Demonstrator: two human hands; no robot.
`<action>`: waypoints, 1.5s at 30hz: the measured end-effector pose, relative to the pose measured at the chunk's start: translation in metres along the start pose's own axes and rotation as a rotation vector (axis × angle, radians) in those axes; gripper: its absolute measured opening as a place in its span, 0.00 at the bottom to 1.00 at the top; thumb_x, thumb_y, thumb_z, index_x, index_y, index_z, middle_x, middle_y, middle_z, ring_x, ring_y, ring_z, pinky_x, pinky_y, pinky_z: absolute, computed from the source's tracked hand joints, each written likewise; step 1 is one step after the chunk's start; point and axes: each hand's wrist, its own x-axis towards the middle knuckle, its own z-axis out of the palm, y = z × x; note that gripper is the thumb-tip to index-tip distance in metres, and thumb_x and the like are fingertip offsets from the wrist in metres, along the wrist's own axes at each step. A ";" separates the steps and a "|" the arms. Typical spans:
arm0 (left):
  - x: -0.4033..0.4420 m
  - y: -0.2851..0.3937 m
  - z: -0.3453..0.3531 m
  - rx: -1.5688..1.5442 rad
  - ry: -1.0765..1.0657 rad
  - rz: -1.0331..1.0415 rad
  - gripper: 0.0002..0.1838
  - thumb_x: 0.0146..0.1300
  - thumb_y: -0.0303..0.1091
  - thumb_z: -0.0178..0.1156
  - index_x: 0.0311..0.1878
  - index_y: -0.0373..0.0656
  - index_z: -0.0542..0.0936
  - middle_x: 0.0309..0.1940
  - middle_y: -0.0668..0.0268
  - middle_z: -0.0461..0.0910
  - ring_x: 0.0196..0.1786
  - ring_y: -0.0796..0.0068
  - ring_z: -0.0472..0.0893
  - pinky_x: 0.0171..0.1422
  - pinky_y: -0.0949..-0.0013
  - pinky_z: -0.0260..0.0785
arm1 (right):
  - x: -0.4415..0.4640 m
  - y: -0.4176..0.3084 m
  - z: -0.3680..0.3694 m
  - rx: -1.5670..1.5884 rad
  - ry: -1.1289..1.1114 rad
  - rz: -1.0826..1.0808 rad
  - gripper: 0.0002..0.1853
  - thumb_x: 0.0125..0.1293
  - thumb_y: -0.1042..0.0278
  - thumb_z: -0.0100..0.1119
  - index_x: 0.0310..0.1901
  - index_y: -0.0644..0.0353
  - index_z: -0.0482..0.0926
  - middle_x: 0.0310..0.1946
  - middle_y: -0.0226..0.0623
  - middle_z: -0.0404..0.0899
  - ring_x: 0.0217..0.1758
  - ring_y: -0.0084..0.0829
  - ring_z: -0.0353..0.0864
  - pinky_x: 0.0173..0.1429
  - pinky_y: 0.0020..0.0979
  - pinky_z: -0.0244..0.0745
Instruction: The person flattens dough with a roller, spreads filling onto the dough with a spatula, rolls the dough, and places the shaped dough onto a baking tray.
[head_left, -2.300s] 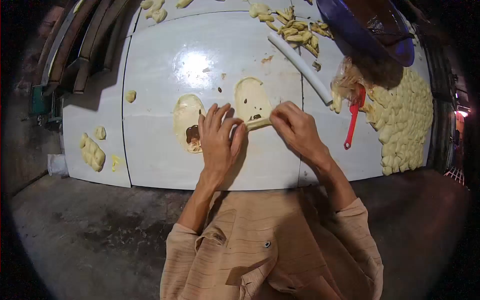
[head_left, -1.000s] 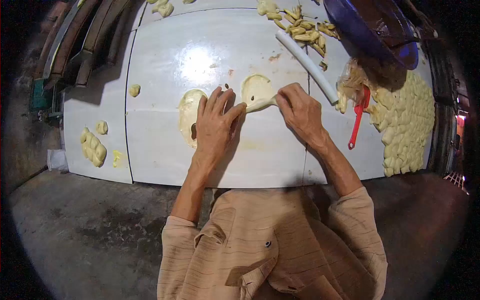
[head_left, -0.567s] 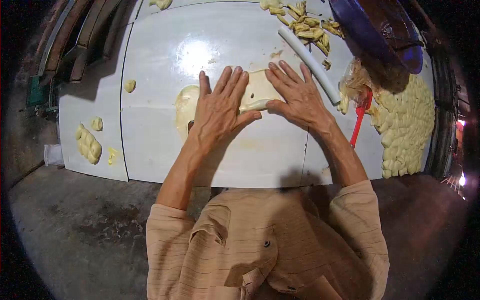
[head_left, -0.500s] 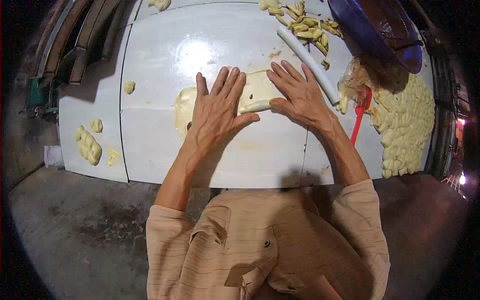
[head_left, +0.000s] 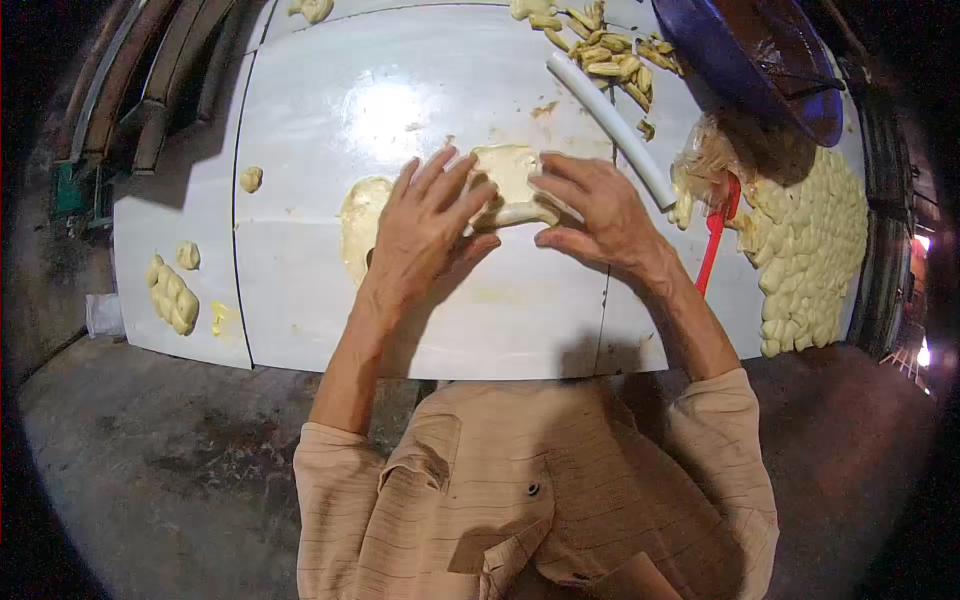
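A flattened sheet of pale dough (head_left: 505, 170) lies on the white table, its near edge folded into a thin roll (head_left: 520, 213). Over the left part of the sheet is my left hand (head_left: 425, 225), fingers bent and apart, its thumb by the roll's left end. My right hand (head_left: 600, 215) sits at the other end, fingers and thumb spread around the roll's tip without visibly clasping it. Part of the dough is hidden under my left hand. A smooth white rolling pin (head_left: 615, 130) lies slantwise just beyond my right hand.
Peeled bananas (head_left: 615, 60) lie at the back beside a large blue basin (head_left: 740, 70). To the right are a plastic bag (head_left: 708, 155), a red-handled tool (head_left: 712, 245) and many dough pieces (head_left: 815, 250). A braided-looking dough lump (head_left: 172, 295) rests at left.
Both hands have gone from lying flat on the dough to bent fingers. The fingers have drawn slightly nearer to me, and the sheet's near edge looks more rolled.
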 end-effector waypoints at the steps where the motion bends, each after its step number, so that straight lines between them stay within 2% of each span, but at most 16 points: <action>1: -0.001 0.002 0.000 -0.065 0.013 0.041 0.28 0.56 0.45 0.76 0.60 0.49 0.82 0.66 0.59 0.77 0.73 0.52 0.72 0.77 0.43 0.63 | -0.004 0.000 0.005 0.018 -0.025 -0.041 0.25 0.62 0.53 0.74 0.57 0.56 0.83 0.62 0.46 0.80 0.66 0.49 0.79 0.73 0.48 0.68; 2: 0.004 0.007 0.002 -0.092 0.070 0.073 0.17 0.55 0.33 0.76 0.49 0.48 0.86 0.55 0.63 0.82 0.64 0.55 0.79 0.71 0.50 0.71 | -0.004 0.002 0.014 -0.019 0.051 -0.093 0.16 0.64 0.58 0.72 0.49 0.56 0.85 0.54 0.43 0.83 0.61 0.46 0.81 0.66 0.46 0.73; 6: 0.001 0.007 0.010 -0.062 0.248 -0.136 0.08 0.57 0.32 0.75 0.39 0.45 0.88 0.45 0.62 0.85 0.56 0.55 0.82 0.61 0.53 0.75 | 0.003 0.012 0.021 -0.034 0.168 -0.009 0.14 0.65 0.63 0.68 0.51 0.54 0.83 0.52 0.41 0.83 0.59 0.45 0.82 0.63 0.47 0.74; 9: -0.004 0.006 0.002 -0.078 0.223 -0.116 0.13 0.61 0.32 0.73 0.49 0.46 0.87 0.49 0.61 0.84 0.57 0.55 0.82 0.61 0.54 0.74 | -0.002 0.008 0.021 0.086 0.251 -0.005 0.15 0.66 0.65 0.68 0.53 0.54 0.84 0.52 0.42 0.84 0.58 0.45 0.83 0.62 0.47 0.74; 12: -0.006 0.013 0.006 -0.011 0.197 -0.032 0.15 0.62 0.32 0.72 0.52 0.47 0.85 0.50 0.60 0.83 0.57 0.55 0.82 0.60 0.54 0.74 | -0.003 0.006 0.024 -0.062 0.166 -0.062 0.20 0.66 0.63 0.68 0.59 0.55 0.82 0.52 0.43 0.85 0.59 0.46 0.83 0.63 0.49 0.75; 16: -0.002 0.008 0.011 0.036 0.253 -0.165 0.14 0.63 0.34 0.71 0.52 0.48 0.86 0.51 0.59 0.83 0.58 0.55 0.82 0.61 0.53 0.73 | 0.005 0.008 0.020 -0.146 0.231 -0.018 0.20 0.64 0.64 0.70 0.58 0.52 0.84 0.53 0.42 0.85 0.58 0.45 0.83 0.62 0.46 0.76; 21: -0.001 0.009 0.010 0.076 0.221 -0.089 0.14 0.63 0.34 0.71 0.52 0.50 0.85 0.52 0.59 0.83 0.56 0.56 0.82 0.59 0.54 0.74 | 0.010 0.004 0.023 -0.151 0.204 -0.073 0.18 0.67 0.64 0.70 0.56 0.57 0.85 0.52 0.42 0.85 0.56 0.43 0.84 0.59 0.45 0.78; 25: 0.007 0.005 0.014 0.074 0.301 -0.137 0.13 0.64 0.34 0.70 0.51 0.52 0.86 0.51 0.62 0.84 0.55 0.59 0.83 0.57 0.56 0.75 | 0.020 0.001 0.023 -0.137 0.307 0.057 0.18 0.64 0.64 0.71 0.55 0.52 0.85 0.53 0.39 0.85 0.57 0.42 0.83 0.59 0.44 0.76; 28: 0.004 0.006 0.013 0.044 0.247 -0.057 0.12 0.66 0.33 0.68 0.52 0.51 0.86 0.50 0.60 0.84 0.52 0.59 0.84 0.53 0.58 0.76 | 0.016 0.006 0.031 -0.181 0.260 -0.019 0.17 0.65 0.64 0.70 0.55 0.54 0.85 0.53 0.39 0.85 0.57 0.41 0.83 0.57 0.46 0.76; 31: 0.020 0.016 0.010 0.109 0.219 -0.246 0.11 0.62 0.34 0.73 0.48 0.50 0.89 0.49 0.54 0.88 0.48 0.55 0.88 0.47 0.58 0.83 | 0.026 0.011 0.034 -0.221 0.285 0.064 0.17 0.66 0.65 0.69 0.56 0.56 0.84 0.53 0.39 0.85 0.57 0.41 0.83 0.57 0.45 0.76; 33: 0.024 0.017 0.009 0.083 0.296 -0.258 0.12 0.64 0.33 0.71 0.51 0.50 0.88 0.50 0.58 0.87 0.48 0.59 0.87 0.47 0.60 0.82 | 0.034 0.009 0.033 -0.182 0.350 0.103 0.17 0.66 0.64 0.69 0.56 0.56 0.84 0.53 0.39 0.85 0.57 0.40 0.84 0.57 0.44 0.76; 36: 0.016 0.010 0.012 0.082 0.294 -0.177 0.13 0.67 0.32 0.67 0.54 0.50 0.87 0.52 0.62 0.85 0.47 0.64 0.85 0.42 0.63 0.79 | 0.030 0.004 0.030 -0.203 0.303 -0.046 0.19 0.67 0.65 0.68 0.58 0.56 0.82 0.54 0.39 0.85 0.58 0.40 0.83 0.58 0.43 0.76; 37: 0.015 0.006 0.018 0.105 0.251 -0.153 0.14 0.67 0.33 0.67 0.55 0.51 0.86 0.53 0.63 0.84 0.50 0.62 0.84 0.47 0.60 0.78 | 0.027 0.005 0.034 -0.213 0.283 -0.085 0.19 0.67 0.65 0.68 0.59 0.56 0.82 0.54 0.40 0.85 0.59 0.40 0.83 0.59 0.43 0.75; 39: 0.021 0.009 0.021 0.173 0.242 -0.233 0.11 0.66 0.35 0.71 0.51 0.48 0.88 0.52 0.53 0.86 0.56 0.56 0.86 0.56 0.53 0.79 | 0.035 0.010 0.036 -0.255 0.282 -0.007 0.19 0.67 0.66 0.67 0.58 0.57 0.82 0.55 0.41 0.84 0.62 0.40 0.82 0.60 0.43 0.75; 42: 0.037 0.005 0.014 0.126 0.199 -0.358 0.12 0.68 0.34 0.69 0.53 0.47 0.87 0.55 0.53 0.85 0.59 0.53 0.83 0.60 0.51 0.76 | 0.046 0.010 0.032 -0.233 0.276 0.053 0.20 0.68 0.65 0.67 0.59 0.59 0.81 0.56 0.42 0.84 0.63 0.40 0.81 0.61 0.43 0.75; 45: 0.034 0.000 0.007 0.081 0.216 -0.255 0.14 0.67 0.32 0.69 0.54 0.45 0.86 0.58 0.54 0.84 0.58 0.52 0.83 0.59 0.52 0.76 | 0.041 -0.005 0.021 -0.079 0.294 0.008 0.21 0.68 0.65 0.67 0.60 0.61 0.81 0.56 0.42 0.84 0.62 0.41 0.82 0.61 0.44 0.75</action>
